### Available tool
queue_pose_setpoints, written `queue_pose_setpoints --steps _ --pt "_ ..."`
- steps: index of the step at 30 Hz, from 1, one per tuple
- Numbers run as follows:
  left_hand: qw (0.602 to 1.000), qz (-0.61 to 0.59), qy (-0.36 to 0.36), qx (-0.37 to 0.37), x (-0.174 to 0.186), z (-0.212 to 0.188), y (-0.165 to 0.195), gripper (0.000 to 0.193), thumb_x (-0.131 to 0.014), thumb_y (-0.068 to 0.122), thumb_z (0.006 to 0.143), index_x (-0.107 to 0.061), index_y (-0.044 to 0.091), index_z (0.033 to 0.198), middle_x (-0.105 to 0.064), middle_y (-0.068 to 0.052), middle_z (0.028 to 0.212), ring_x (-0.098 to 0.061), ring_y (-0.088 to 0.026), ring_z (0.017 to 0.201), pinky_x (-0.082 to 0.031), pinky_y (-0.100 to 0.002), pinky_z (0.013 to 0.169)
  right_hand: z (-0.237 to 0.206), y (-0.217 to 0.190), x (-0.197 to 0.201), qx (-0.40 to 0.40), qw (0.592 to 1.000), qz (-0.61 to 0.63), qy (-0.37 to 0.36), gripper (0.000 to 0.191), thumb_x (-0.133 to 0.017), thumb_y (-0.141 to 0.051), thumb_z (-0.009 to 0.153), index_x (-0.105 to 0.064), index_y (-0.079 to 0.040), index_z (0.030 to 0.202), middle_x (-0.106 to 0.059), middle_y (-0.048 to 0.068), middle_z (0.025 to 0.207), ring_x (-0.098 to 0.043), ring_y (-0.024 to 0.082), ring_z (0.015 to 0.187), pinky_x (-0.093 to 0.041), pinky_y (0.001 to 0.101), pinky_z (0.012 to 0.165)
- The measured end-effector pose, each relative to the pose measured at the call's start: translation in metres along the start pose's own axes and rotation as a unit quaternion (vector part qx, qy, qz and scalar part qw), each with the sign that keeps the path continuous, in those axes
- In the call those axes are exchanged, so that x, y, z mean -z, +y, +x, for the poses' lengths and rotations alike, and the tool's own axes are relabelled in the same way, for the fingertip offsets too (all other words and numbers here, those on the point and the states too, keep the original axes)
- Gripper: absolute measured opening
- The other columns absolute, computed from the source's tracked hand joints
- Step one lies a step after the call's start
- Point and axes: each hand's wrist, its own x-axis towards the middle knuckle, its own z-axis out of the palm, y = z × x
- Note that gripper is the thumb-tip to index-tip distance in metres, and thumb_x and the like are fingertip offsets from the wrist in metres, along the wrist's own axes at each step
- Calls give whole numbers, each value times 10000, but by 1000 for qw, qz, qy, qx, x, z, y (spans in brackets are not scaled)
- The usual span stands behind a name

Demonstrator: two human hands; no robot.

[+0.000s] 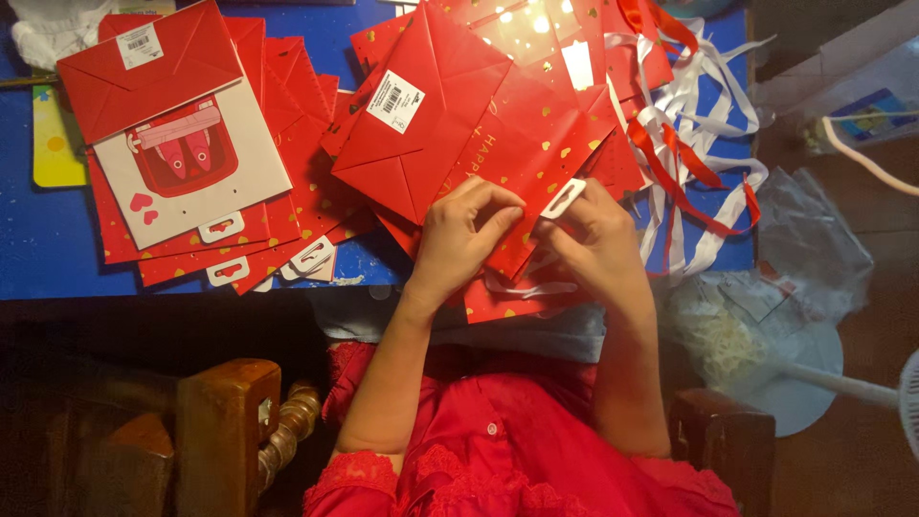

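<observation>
A flat red paper gift bag [498, 144] with gold hearts lies on the blue table [57, 239] in front of me. My left hand [464, 235] pinches its lower edge with curled fingers. My right hand [589, 235] grips the same edge and a small white plastic hang tab [563, 197] sticking up from it. A white ribbon [522, 285] trails below both hands. Several more folded red bags lie under this one.
A fanned stack of folded red bags [182, 144], the top one with a white panel, lies at the left, tabs toward me. Red and white ribbons [689, 144] are heaped at the right. Clear plastic wrapping [814, 239] and a fan base [804, 383] sit off the table's right.
</observation>
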Motion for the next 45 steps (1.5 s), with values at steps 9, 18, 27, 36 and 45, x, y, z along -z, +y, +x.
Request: queue_pose_setpoints --steps 9,18,27,36,45 --pt "962 -218 86 140 -6 2 -12 428 -706 167 960 -499 56 1318 -711 -52 930 -729 -92 737 -637 -236 616 1 -2 0 -13 1000 13 -1 100 -658 -6 837 -722 -23 911 -643 83 1022 -704 198 947 -551 314 825" --pt "954 -230 -79 173 1 -2 -4 144 -756 54 930 -777 -5 1060 -721 -45 957 -636 -72 757 -524 -236 651 3 -7 -1 -10 1000 -26 3 93 -701 -20 841 -718 -13 932 -634 81 974 -696 198 905 -544 323 789" --pt "991 -91 -41 88 0 0 -2 102 -758 74 912 -756 22 1000 -758 -42 843 -708 -85 772 -565 -239 668 1 -6 -2 -16 1000 -11 -3 148 -685 -32 852 -717 -28 996 -646 90 1039 -710 212 942 -551 317 816" --pt "945 -296 -4 137 -1 3 -17 191 -689 192 1028 -578 54 1098 -767 -61 948 -710 -91 771 -581 -226 666 -2 -5 -4 11 999 -49 6 48 -705 -44 846 -722 -48 890 -640 92 1038 -694 237 973 -530 337 840" --pt "995 -54 -34 79 1 -2 -1 136 -807 117 881 -736 38 966 -755 -8 823 -698 -78 744 -562 -270 686 -1 -4 -3 9 998 -60 4 36 -713 -53 835 -728 -57 867 -623 94 1003 -680 240 945 -519 335 824"
